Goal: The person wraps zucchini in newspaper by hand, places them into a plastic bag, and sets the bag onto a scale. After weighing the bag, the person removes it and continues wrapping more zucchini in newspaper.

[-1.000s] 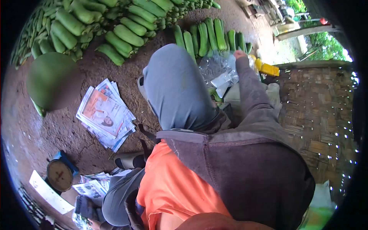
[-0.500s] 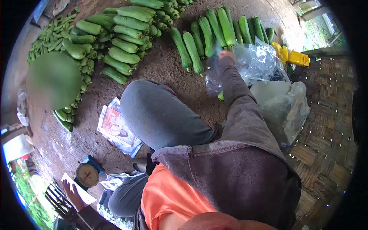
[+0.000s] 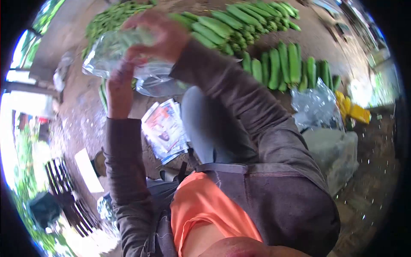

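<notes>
A clear plastic bag (image 3: 100,60) is held up in front of me at the upper left, its lower folds hanging loose. My right hand (image 3: 160,36) is closed on its upper edge, thumb and fingers curled. From below, my left hand (image 3: 120,88) reaches up, its fingertips closed at the bag's near edge beside my right thumb. Both hands are somewhat blurred. Behind the bag and my right sleeve lie rows of long green gourds (image 3: 218,26) on the ground, partly covered. Printed newspaper sheets (image 3: 165,128) rest by my knee.
More gourds (image 3: 293,64) stand in a row at right. Small green vegetables (image 3: 109,19) are heaped at the far left. Crumpled clear plastic (image 3: 314,105), a yellow package (image 3: 358,113) and a whitish sack (image 3: 332,150) lie right. A dial scale (image 3: 100,163) is mostly behind my left sleeve, near white paper (image 3: 88,170).
My right hand has swung from the plastic pile at right to the upper left with a clear bag. My left hand has risen from beside the scale to meet it. The view has shifted left.
</notes>
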A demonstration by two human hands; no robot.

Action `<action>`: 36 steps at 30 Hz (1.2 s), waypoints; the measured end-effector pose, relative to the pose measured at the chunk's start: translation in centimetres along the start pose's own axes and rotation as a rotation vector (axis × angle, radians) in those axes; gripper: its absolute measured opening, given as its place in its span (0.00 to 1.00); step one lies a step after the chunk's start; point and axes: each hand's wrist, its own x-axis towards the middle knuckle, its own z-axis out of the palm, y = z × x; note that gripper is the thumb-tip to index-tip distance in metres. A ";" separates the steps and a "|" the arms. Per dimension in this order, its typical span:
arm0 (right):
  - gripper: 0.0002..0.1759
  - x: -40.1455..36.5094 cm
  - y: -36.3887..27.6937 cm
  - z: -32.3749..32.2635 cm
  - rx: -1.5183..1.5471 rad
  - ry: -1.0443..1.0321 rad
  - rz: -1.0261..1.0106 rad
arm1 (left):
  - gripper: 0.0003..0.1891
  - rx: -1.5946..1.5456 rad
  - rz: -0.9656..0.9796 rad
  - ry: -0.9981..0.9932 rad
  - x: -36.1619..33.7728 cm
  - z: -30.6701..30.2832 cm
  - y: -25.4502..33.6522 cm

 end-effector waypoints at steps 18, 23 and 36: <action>0.36 -7.8 13.2 16.7 0.782 -0.904 1.057 | 0.26 0.888 0.772 0.985 -27.1 -11.8 21.2; 0.37 -1.3 8.4 18.6 -0.146 -0.906 0.660 | 0.49 1.294 1.127 1.320 -26.5 -21.4 19.7; 0.26 -3.8 1.1 18.7 0.510 -1.391 0.730 | 0.11 1.134 0.617 0.629 -18.5 -11.8 11.4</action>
